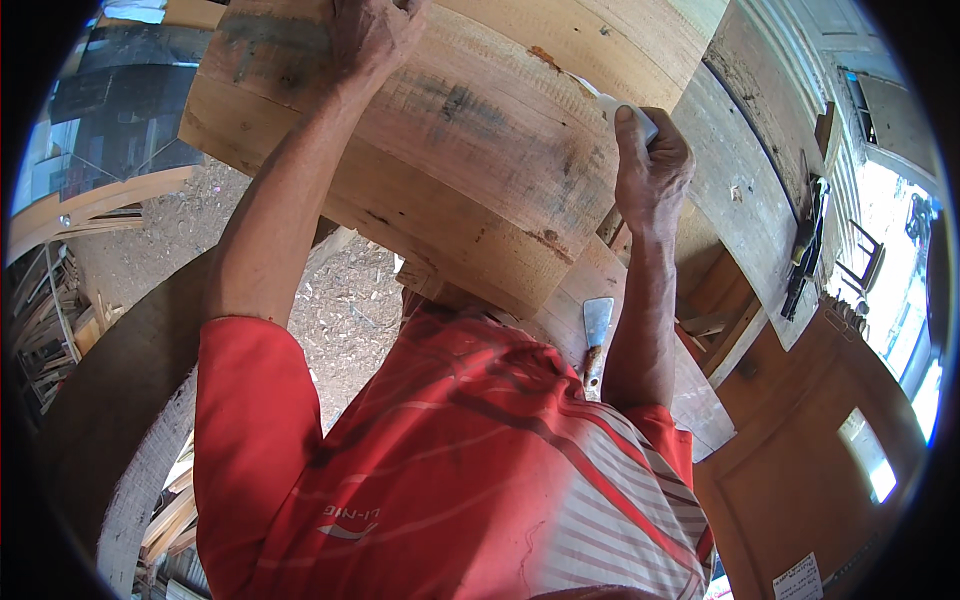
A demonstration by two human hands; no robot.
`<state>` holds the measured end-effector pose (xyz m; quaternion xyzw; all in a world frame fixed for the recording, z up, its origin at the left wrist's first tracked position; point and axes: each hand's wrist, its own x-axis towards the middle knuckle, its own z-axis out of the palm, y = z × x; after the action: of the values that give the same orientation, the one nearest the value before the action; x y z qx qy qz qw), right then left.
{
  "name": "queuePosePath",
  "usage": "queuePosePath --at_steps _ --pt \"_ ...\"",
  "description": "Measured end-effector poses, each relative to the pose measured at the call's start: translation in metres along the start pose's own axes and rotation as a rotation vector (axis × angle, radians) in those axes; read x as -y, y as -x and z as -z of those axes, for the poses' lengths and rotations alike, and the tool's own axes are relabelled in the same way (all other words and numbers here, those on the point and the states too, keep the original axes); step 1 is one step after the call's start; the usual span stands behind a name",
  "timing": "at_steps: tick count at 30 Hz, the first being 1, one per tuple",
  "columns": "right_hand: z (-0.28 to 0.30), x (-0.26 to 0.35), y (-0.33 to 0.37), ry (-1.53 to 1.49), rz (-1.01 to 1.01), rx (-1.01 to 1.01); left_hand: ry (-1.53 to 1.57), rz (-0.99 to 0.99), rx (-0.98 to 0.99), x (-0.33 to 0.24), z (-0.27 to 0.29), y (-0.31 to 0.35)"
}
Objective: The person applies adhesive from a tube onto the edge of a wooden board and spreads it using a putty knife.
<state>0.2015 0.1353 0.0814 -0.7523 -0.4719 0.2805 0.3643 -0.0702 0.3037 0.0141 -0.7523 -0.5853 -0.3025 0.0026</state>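
A wide wooden panel [430, 110] of several boards lies in front of me, with dark stains and a seam running across it. My right hand [655, 165] is closed around a white squeeze bottle [640, 120], its thin nozzle pointing left onto the seam. Near the nozzle, a reddish-brown mark runs along the seam. My left hand [375, 40] is at the panel's far left part; its fingers are mostly cut off by the upper edge of the picture. Close to my body, a putty knife [597, 325] with a worn handle lies on a lower board.
To the right runs a grey plank [745, 200] with a black-handled tool [808, 245] on its far side. A brown wooden panel [800, 440] stands at lower right. Offcuts [50, 320] are piled at the left, and wood shavings cover the ground [345, 300].
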Motion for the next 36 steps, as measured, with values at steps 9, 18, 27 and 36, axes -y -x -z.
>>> queuePosePath --at_steps 9,18,27,36 --pt "0.002 0.004 0.002 0.018 -0.03 -0.001 0.044 0.067 0.034 0.006 -0.008 0.003" --pt "0.003 0.003 0.004 0.024 -0.016 -0.017 0.014 0.059 0.054 0.002 0.0 0.0" --pt "0.005 0.001 0.005 0.01 -0.032 -0.017 0.021 0.015 0.003 0.005 -0.005 0.002" --pt "0.005 0.0 0.005 -0.032 -0.01 -0.028 -0.029 0.104 0.099 -0.002 0.002 0.001"
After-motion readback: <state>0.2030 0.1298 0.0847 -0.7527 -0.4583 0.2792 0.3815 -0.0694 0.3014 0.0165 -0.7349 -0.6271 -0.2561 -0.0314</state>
